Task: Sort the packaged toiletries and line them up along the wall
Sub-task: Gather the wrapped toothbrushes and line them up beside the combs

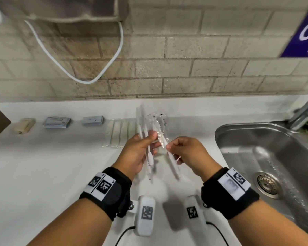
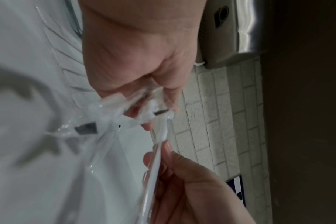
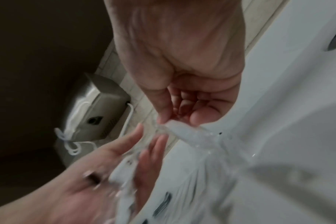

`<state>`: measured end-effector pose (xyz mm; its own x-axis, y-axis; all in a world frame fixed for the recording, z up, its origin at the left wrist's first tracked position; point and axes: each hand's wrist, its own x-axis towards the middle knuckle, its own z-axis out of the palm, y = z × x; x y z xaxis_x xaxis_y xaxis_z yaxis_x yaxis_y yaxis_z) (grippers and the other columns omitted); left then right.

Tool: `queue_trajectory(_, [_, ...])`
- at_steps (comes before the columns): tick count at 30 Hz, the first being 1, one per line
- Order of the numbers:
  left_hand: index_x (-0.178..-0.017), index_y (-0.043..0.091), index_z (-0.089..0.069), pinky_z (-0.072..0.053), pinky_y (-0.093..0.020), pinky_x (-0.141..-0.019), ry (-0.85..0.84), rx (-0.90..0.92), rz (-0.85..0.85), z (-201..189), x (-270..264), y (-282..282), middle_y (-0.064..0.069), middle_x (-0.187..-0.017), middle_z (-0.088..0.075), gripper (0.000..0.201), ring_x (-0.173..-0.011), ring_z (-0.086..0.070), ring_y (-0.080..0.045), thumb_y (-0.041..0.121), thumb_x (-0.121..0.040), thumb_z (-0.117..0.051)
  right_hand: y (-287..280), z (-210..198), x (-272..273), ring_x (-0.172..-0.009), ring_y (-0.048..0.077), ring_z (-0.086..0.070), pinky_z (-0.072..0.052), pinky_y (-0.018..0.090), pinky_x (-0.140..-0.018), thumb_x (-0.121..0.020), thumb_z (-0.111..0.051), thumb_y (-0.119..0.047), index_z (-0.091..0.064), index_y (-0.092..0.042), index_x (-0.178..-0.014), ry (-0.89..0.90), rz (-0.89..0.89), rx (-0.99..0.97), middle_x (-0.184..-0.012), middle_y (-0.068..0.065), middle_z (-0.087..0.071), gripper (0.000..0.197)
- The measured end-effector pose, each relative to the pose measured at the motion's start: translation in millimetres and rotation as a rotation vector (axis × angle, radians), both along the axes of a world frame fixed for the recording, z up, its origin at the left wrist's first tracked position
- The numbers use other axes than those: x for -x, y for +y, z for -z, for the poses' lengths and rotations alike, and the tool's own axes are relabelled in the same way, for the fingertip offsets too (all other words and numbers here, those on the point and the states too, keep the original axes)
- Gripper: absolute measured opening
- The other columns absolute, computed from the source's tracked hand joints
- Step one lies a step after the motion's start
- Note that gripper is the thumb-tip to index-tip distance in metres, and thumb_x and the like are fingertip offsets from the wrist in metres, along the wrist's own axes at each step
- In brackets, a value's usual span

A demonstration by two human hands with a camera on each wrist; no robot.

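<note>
My left hand point(image 1: 138, 153) grips a bunch of clear-wrapped toothbrushes point(image 1: 144, 132) above the counter point(image 1: 43, 166); my right hand point(image 1: 187, 153) pinches one wrapped toothbrush point(image 1: 172, 162). Blur hides the count. More packets point(image 1: 115, 133) lie by the wall point(image 1: 149, 68).

- Left hand point(image 1: 138, 153): raised above the desk point(image 1: 43, 166), palm turned inward, fingers and thumb curled around several clear-wrapped toothbrushes point(image 1: 144, 132).
- Right hand point(image 1: 187, 153): just beside the left hand, thumb and fingers pinching one wrapped toothbrush point(image 1: 172, 160).
- Both forearms: extended forward, each wrist in a black band.
</note>
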<state>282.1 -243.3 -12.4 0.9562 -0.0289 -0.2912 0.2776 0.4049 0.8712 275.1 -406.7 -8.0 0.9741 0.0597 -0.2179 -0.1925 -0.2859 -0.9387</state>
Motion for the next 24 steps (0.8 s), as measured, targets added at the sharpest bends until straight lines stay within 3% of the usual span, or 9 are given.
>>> queue_trajectory(3, [-0.098, 0.008, -0.060, -0.051, -0.025, -0.050, 0.057, -0.075, -0.049, 8, -8, 1, -0.005, -0.081, -0.059, 0.013, -0.069, -0.061, -0.019, 0.019, -0.091, -0.064, -15, -1, -34, -0.054, 0.020, -0.052, -0.048, 0.029, -0.053, -0.088, -0.065, -0.009, -0.062, -0.005, -0.074, 0.102, 0.123, 0.133, -0.059, 0.006, -0.056, 0.015])
queue_trajectory(6, [-0.101, 0.007, -0.058, -0.054, -0.029, -0.056, 0.108, -0.088, -0.049, 17, -14, 4, -0.007, -0.076, -0.059, 0.015, -0.060, -0.060, -0.018, 0.020, -0.093, -0.062, -28, 7, -74, -0.058, 0.019, -0.054, -0.046, 0.028, -0.057, -0.096, -0.051, -0.010, -0.057, -0.004, -0.083, 0.302, 0.087, 0.323, -0.067, 0.008, -0.056, 0.016])
queue_trajectory(11, [-0.106, 0.010, -0.056, -0.053, -0.027, -0.050, 0.121, -0.012, -0.020, 30, -19, 12, -0.012, -0.081, -0.068, 0.010, -0.058, -0.064, -0.019, 0.012, -0.097, -0.053, -31, 38, -125, -0.056, 0.023, -0.054, -0.049, 0.029, -0.057, -0.097, -0.043, -0.011, -0.049, -0.005, -0.065, 0.509, 0.060, 0.377, -0.065, 0.012, -0.055, 0.032])
queue_trajectory(13, [-0.105, 0.009, -0.056, -0.052, -0.027, -0.052, 0.103, 0.018, -0.004, 33, -20, 15, -0.014, -0.087, -0.069, 0.010, -0.062, -0.065, -0.020, 0.008, -0.096, -0.052, -27, 42, -136, -0.058, 0.023, -0.054, -0.051, 0.025, -0.048, -0.097, -0.045, -0.011, -0.050, -0.005, -0.067, 0.541, 0.087, 0.290, -0.065, 0.011, -0.054, 0.031])
queue_trajectory(15, [-0.105, 0.007, -0.058, -0.053, -0.028, -0.055, 0.090, 0.032, -0.001, 37, -23, 17, -0.014, -0.088, -0.067, 0.012, -0.065, -0.065, -0.020, 0.005, -0.095, -0.054, -26, 43, -140, -0.065, 0.023, -0.057, -0.056, 0.025, -0.051, -0.097, -0.048, -0.012, -0.052, -0.006, -0.071, 0.538, 0.105, 0.220, -0.071, 0.010, -0.056, 0.027])
queue_trajectory(16, [-0.107, 0.006, -0.060, -0.054, -0.028, -0.056, 0.089, 0.031, -0.002, 39, -25, 18, -0.012, -0.088, -0.068, 0.015, -0.066, -0.066, -0.020, 0.004, -0.093, -0.055, -26, 44, -142, -0.067, 0.021, -0.059, -0.056, 0.022, -0.047, -0.095, -0.052, -0.011, -0.053, -0.008, -0.075, 0.499, 0.126, 0.203, -0.075, 0.008, -0.057, 0.020])
queue_trajectory(19, [-0.109, 0.009, -0.063, -0.058, -0.028, -0.059, 0.088, 0.024, 0.005, 43, -28, 21, -0.009, -0.086, -0.072, 0.018, -0.068, -0.071, -0.018, 0.007, -0.092, -0.058, -30, 47, -144, -0.068, 0.011, -0.060, -0.044, 0.012, -0.037, -0.089, -0.059, -0.010, -0.053, -0.018, -0.079, 0.354, 0.162, 0.184, -0.084, 0.002, -0.060, 0.015])
queue_trajectory(22, [-0.106, 0.010, -0.062, -0.059, -0.027, -0.059, 0.084, 0.039, 0.015, 43, -27, 19, -0.009, -0.088, -0.073, 0.015, -0.069, -0.072, -0.018, 0.009, -0.093, -0.056, -26, 48, -152, -0.055, 0.012, -0.055, -0.042, 0.017, -0.036, -0.092, -0.056, -0.011, -0.051, -0.016, -0.072, 0.458, 0.167, 0.202, -0.068, 0.001, -0.059, 0.021])
queue_trajectory(24, [-0.106, 0.011, -0.061, -0.059, -0.027, -0.059, 0.083, 0.048, 0.016, 42, -27, 17, -0.011, -0.091, -0.072, 0.013, -0.070, -0.072, -0.018, 0.009, -0.094, -0.055, -22, 49, -157, -0.042, 0.016, -0.045, -0.032, 0.022, -0.039, -0.095, -0.051, -0.010, -0.047, -0.011, -0.061, 0.571, 0.182, 0.174, -0.047, 0.004, -0.053, 0.034])
